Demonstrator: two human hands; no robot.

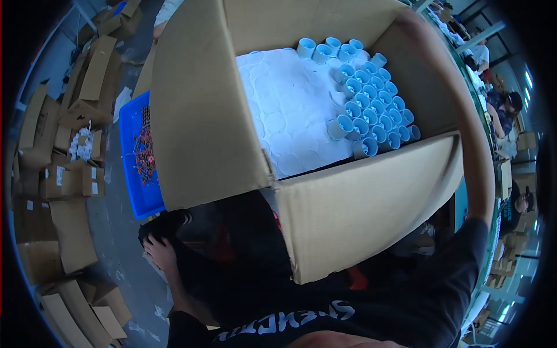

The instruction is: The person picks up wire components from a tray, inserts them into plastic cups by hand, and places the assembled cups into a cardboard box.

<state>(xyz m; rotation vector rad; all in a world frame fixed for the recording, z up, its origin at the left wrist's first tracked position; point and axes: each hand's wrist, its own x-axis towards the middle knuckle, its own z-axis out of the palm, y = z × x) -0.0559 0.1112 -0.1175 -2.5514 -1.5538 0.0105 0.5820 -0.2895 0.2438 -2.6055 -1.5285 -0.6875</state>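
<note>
A large open cardboard box is tilted toward me and fills the middle of the view. Inside, several light blue plastic cups stand packed along the right side. A layer of white round pieces covers the rest. My right arm runs up the box's right wall, and my right hand grips its far right corner. My left hand is low on the left, below the box, its fingers against a dark shape. I cannot make out what that shape is.
A blue crate holding small red and dark parts sits on the floor to the left of the box. Flattened and open cartons lie piled along the left. On the right, other people work along a green-edged table.
</note>
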